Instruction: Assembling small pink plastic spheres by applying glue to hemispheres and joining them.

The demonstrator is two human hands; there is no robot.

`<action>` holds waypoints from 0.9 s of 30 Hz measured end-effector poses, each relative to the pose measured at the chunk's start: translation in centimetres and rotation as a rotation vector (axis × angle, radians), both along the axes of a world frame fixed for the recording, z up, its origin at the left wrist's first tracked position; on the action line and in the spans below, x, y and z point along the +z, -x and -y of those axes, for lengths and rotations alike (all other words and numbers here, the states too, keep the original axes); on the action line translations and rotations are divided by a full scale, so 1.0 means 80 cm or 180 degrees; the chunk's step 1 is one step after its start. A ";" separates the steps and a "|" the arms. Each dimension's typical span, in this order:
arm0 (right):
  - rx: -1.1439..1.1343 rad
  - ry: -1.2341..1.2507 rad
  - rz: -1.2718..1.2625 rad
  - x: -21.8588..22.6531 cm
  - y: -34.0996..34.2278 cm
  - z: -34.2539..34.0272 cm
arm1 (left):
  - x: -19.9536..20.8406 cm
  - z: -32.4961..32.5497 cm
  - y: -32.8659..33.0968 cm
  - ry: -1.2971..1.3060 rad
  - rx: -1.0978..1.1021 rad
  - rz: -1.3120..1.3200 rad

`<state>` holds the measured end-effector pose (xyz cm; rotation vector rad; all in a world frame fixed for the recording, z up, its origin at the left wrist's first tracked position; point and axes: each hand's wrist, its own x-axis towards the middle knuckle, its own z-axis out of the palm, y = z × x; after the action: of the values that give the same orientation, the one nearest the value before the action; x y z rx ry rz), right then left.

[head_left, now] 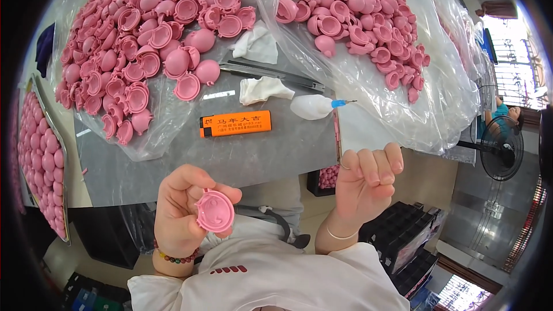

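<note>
Between the thumb and fingers of my left hand (183,207) is a pink round hollow plastic piece (216,211), its open rimmed side facing up. My right hand (367,181) is raised to the right, apart from it, fingers curled in and closed. Whatever those fingers may hold is hidden. Ahead on the grey table (305,150) lie an orange lighter (242,124) and a white squeeze bottle (311,107) with a blue needle tip. Two crumpled white cloths, one of them the nearer cloth (264,90), rest beside a dark utility knife (271,75).
Many similar pink pieces (150,34) are heaped on clear plastic at the left; another heap (368,17) lies at the right. A tray of pink rounds (43,161) stands at far left. Black crates (394,233), a fan (502,148) and another person (500,122) are at the right.
</note>
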<state>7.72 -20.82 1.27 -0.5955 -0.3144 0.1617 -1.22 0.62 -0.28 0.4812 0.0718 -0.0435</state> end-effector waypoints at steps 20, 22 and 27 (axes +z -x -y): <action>-0.2197 0.6117 0.1929 0.013 -0.141 0.078 | 0.001 -0.007 -0.003 0.0003 -0.0100 -0.0006; -0.2234 0.6111 0.1718 0.013 -0.141 0.072 | 0.001 -0.008 -0.002 -0.0006 -0.0102 -0.0028; -0.1978 0.4114 0.1013 0.018 -0.105 0.055 | 0.001 -0.014 0.002 0.0014 -0.0016 -0.0042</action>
<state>16.12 -25.23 2.68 -1.9762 -0.2904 -0.3810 -1.36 1.76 -0.18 0.4767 0.0835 -0.0519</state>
